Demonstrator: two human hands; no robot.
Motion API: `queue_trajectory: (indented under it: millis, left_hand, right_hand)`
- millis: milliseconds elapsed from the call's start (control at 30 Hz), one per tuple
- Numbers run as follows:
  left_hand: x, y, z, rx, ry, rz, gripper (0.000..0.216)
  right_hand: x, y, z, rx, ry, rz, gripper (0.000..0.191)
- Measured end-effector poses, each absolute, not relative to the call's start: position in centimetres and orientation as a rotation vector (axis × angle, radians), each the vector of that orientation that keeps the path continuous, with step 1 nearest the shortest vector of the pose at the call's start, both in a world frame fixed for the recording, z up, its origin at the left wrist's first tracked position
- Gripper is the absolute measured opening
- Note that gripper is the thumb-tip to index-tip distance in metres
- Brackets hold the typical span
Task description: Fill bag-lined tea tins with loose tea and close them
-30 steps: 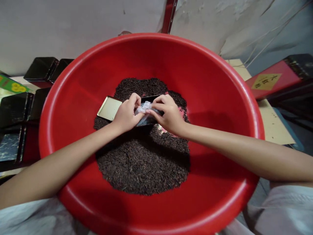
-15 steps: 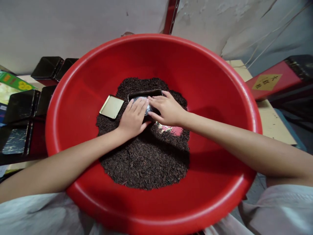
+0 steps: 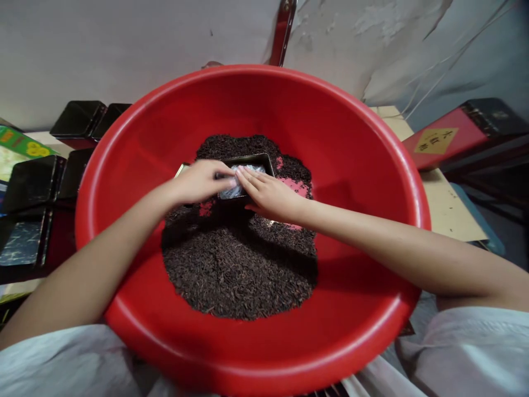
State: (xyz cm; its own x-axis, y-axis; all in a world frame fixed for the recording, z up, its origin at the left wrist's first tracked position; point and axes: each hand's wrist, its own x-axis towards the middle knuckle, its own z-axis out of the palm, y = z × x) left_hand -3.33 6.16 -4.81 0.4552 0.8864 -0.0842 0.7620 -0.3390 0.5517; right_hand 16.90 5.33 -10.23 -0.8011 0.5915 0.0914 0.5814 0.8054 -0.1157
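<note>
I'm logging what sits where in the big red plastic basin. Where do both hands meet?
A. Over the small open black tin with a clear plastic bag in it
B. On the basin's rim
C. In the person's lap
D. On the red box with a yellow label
A: the left hand and right hand press their fingertips on the clear plastic bag inside the small open black tin, set among dark loose tea leaves in the red plastic basin.

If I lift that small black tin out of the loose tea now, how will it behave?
The tin looks rigid, so it should lift as one piece. It sits open, with a crinkled clear bag pressed in by both hands; tilting may let the bag spring out. Bedded in loose tea leaves, it would probably slide or tip.
</note>
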Motion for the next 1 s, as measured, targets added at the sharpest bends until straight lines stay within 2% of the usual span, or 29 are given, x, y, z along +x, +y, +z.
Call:
queue_trajectory:
  millis: [67, 100, 167, 233, 333, 500, 633, 767, 1000]
  left_hand:
    - [-5.2, 7.7, -4.7, 1.988, 1.620, 0.514, 0.034]
    - [-6.0, 8.3, -5.0, 1.942, 1.807, 0.468, 0.034]
    - [-6.8, 9.0, -6.5, 1.900, 2.099, -0.016, 0.031]
    - [-6.8, 8.9, -8.7, 1.807, 2.089, -0.568, 0.040]
    - [-6.0, 7.5, -11.6, 1.845, 2.059, -0.698, 0.050]
    - [-5.5, 5.8, -12.5, 1.925, 2.068, -0.596, 0.032]
    - [-5.4, 6.9, -11.2, 1.976, 2.156, -0.427, 0.038]
    - [-5.7, 8.4, -9.3, 2.032, 2.424, 0.128, 0.041]
    - [-6.7, 8.9, -6.6, 1.785, 2.314, 0.857, 0.016]
  right_hand:
    - [17.0, 5.4, -10.0, -0.942, -2.885, 0.137, 0.071]
    - [17.0, 5.4, -9.9, -0.949, -2.887, 0.136, 0.072]
    - [17.1, 5.4, -9.8, -0.953, -2.885, 0.118, 0.076]
    - [17.1, 5.4, -9.8, -0.941, -2.880, 0.104, 0.081]
    - [17.2, 5.4, -9.7, -0.963, -2.886, 0.120, 0.085]
    - [17.4, 5.5, -9.4, -0.989, -2.895, 0.070, 0.077]
    - [17.6, 5.6, -9.5, -0.952, -2.894, 0.066, 0.072]
    - [18.2, 6.2, -9.2, -0.873, -2.847, 0.169, 0.074]
    - [19.3, 7.0, -7.3, -0.815, -2.600, 0.131, 0.053]
